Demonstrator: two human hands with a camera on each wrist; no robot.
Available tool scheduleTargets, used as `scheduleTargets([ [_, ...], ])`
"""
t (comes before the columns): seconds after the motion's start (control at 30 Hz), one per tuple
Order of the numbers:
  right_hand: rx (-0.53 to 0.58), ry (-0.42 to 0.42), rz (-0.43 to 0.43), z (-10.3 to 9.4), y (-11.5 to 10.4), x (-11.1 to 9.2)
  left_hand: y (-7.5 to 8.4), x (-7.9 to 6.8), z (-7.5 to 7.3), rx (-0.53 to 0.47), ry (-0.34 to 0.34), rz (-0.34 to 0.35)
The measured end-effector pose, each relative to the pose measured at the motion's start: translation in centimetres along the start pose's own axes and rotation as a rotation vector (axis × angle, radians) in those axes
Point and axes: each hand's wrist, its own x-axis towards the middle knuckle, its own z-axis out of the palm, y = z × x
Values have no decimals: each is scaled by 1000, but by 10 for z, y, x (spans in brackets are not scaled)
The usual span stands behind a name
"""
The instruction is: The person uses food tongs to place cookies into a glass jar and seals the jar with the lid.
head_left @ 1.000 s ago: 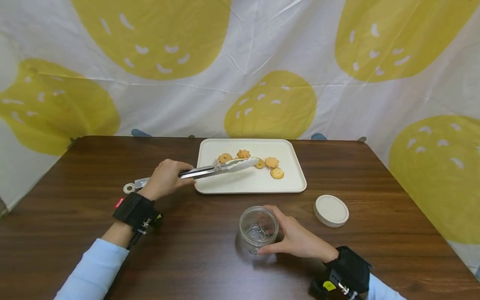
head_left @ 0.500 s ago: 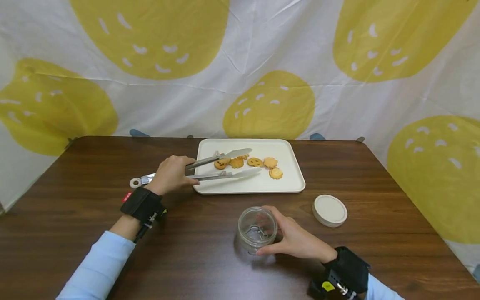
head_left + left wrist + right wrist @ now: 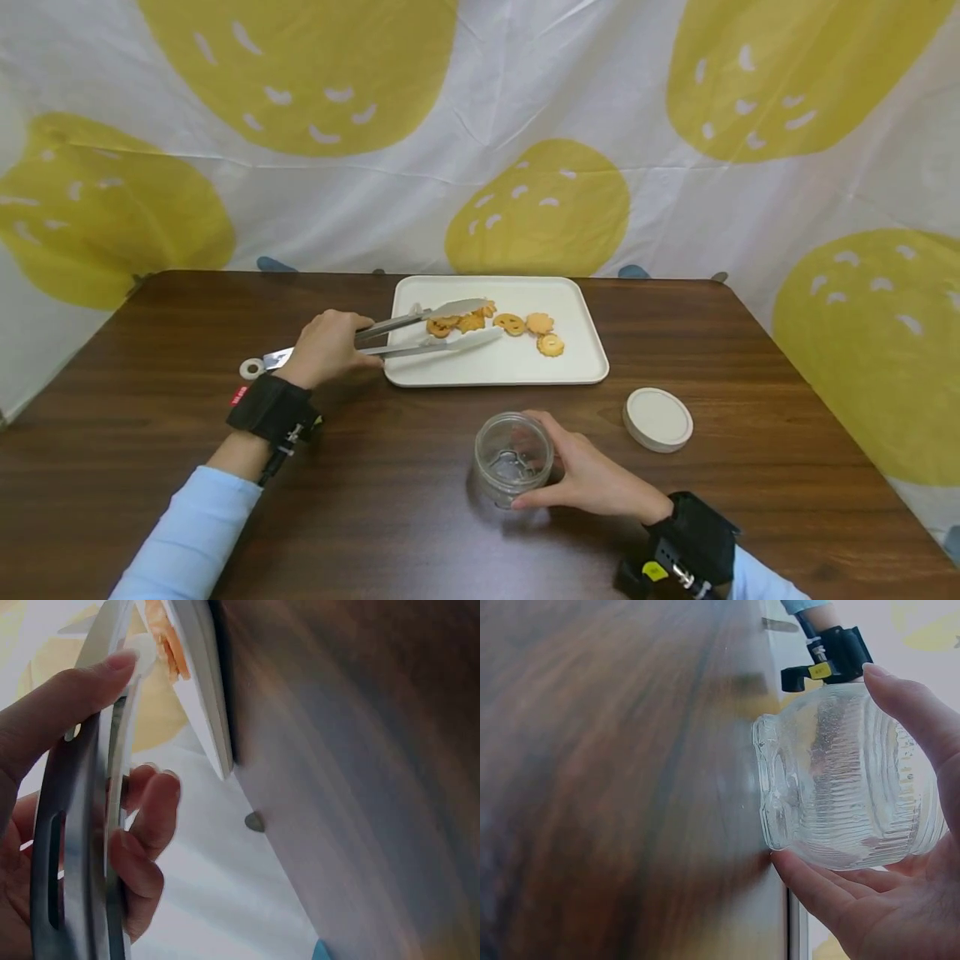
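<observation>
My left hand (image 3: pixel 328 346) grips a pair of metal tongs (image 3: pixel 71 825) with pale tips, thumb on one side and fingers curled round the other. The tips are spread over the left part of a white tray (image 3: pixel 495 373), either side of several cookies (image 3: pixel 471 322). More cookies (image 3: pixel 540 323) lie to the right on the tray, beyond the tips. My right hand (image 3: pixel 585 475) holds a ribbed glass jar (image 3: pixel 847 780) from its right side, thumb and fingers round the wall. The jar stands upright on the table with its mouth uncovered, and I see nothing in it.
A white round lid (image 3: pixel 660 418) lies on the brown wooden table (image 3: pixel 375 517), right of the jar and beyond my right hand. Behind the table's far edge hangs a white cloth (image 3: pixel 360 217) with yellow shapes.
The tongs, closed together over the tray a second ago, have spread apart. They then shifted slightly left and now straddle the left cookies. My right hand and the jar have stayed put.
</observation>
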Motion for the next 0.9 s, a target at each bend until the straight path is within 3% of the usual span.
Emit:
scheduleTargets([
  [0.3,-21,3,3,1,0,0,-7,-5,-8,22,-19,-15],
  [0.5,-19,3,1,-2,-20,-1,-4,-1,-12,40,-52,-2],
  [0.67,-27,6,-16,0,-4,0,0,3,-18,43,-97,1],
  [0.9,-23,0,-11,1,2,1,2,-1,-22,51,-56,55],
])
